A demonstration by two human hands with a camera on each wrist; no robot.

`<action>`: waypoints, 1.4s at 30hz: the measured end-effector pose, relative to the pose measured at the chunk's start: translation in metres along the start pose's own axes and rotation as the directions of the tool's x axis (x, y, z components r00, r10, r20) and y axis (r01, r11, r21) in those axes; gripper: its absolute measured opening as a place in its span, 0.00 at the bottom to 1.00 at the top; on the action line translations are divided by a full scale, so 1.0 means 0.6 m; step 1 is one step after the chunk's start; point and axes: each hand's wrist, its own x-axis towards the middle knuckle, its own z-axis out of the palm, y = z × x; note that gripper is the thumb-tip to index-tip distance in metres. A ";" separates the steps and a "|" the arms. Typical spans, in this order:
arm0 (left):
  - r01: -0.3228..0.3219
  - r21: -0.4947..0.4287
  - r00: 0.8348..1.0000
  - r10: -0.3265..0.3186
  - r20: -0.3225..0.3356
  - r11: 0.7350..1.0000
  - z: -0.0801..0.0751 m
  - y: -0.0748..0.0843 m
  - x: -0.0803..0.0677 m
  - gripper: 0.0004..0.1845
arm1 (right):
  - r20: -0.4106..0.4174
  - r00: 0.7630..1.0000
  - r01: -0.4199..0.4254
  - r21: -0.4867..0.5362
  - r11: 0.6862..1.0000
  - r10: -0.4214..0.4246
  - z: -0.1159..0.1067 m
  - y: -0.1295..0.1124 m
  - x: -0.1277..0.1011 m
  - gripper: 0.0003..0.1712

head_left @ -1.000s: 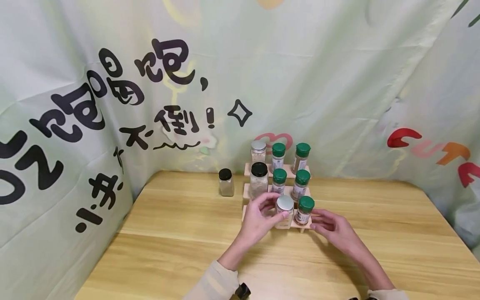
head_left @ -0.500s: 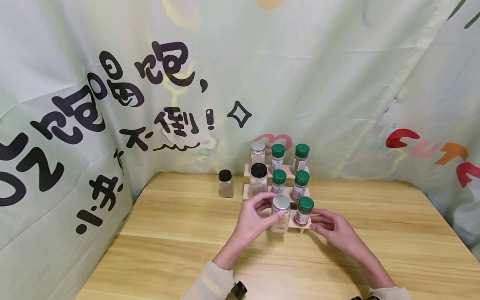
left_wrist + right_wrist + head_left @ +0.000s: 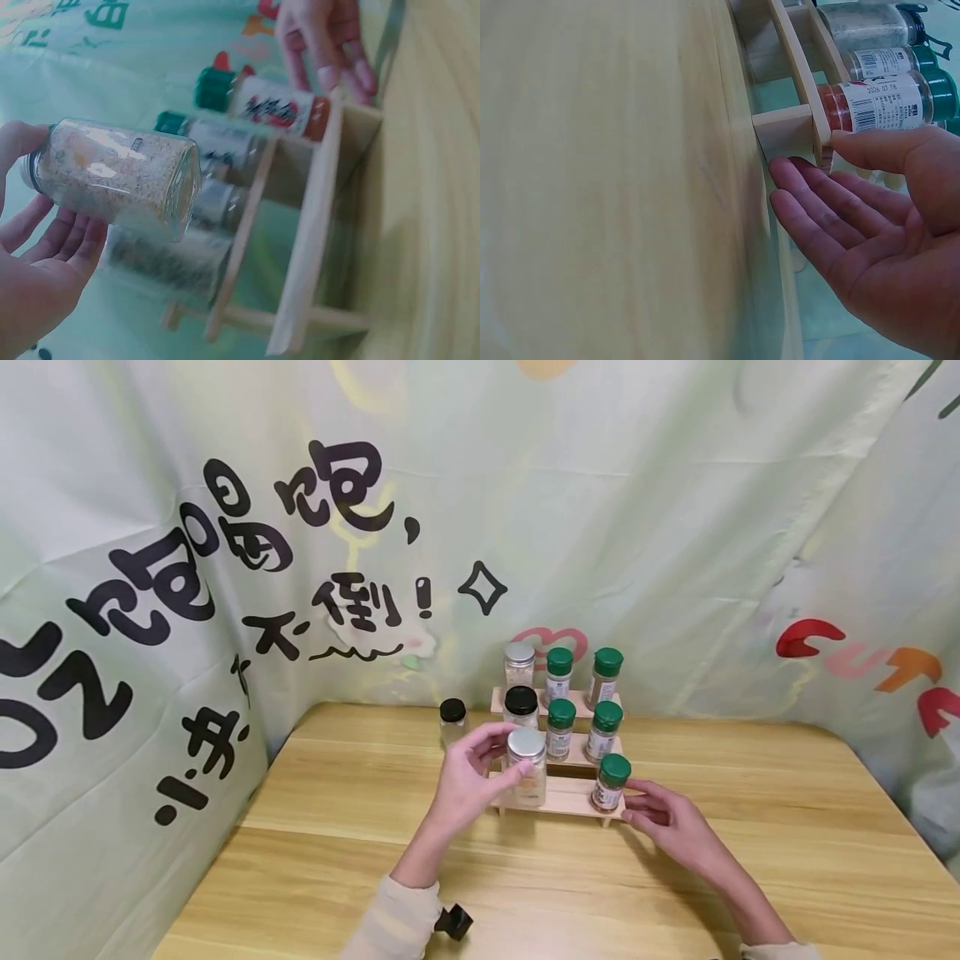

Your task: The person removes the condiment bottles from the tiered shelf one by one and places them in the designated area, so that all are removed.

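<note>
My left hand (image 3: pixel 506 758) grips a clear jar (image 3: pixel 527 770) with a silver lid and pale granules, holding it at the left end of the lowest step of a three-step wooden rack (image 3: pixel 562 799). In the left wrist view the jar (image 3: pixel 112 176) is clear of the rack (image 3: pixel 315 225). My right hand (image 3: pixel 632 802) lies open at the rack's right end, fingers straight, beside a green-capped bottle (image 3: pixel 611 782) of red spice. In the right wrist view its fingertips (image 3: pixel 784 171) touch the rack's end post (image 3: pixel 787 127) below that bottle (image 3: pixel 877 101).
The upper steps hold several green-capped bottles (image 3: pixel 560 728), a black-lidded jar (image 3: pixel 521 706) and a silver-lidded jar (image 3: pixel 518 663). A small black-lidded jar (image 3: pixel 452 720) stands on the wooden table (image 3: pixel 337 860) left of the rack. Printed cloth hangs behind and at both sides.
My left hand has carried the silver-lidded jar from the middle of the lowest step to the left and slightly up. My right hand has stayed at the rack's right end.
</note>
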 end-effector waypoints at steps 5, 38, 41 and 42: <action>-0.034 0.007 0.997 0.034 -0.076 0.999 -0.031 0.008 0.008 0.24 | -0.007 1.000 -0.004 0.023 1.000 0.004 0.000 0.003 -0.002 0.31; 0.063 0.027 0.945 -0.051 -0.323 0.998 -0.166 -0.018 0.016 0.25 | 0.005 0.998 -0.056 0.091 0.994 0.056 -0.001 0.007 -0.002 0.34; 0.090 0.032 0.935 -0.073 -0.346 0.995 -0.178 -0.025 0.014 0.26 | 0.005 0.999 -0.053 0.085 0.995 0.053 0.000 0.008 -0.002 0.34; 0.094 0.036 0.933 -0.075 -0.353 0.995 -0.182 -0.028 0.014 0.26 | 0.005 0.999 -0.053 0.083 0.995 0.053 -0.001 0.007 -0.001 0.33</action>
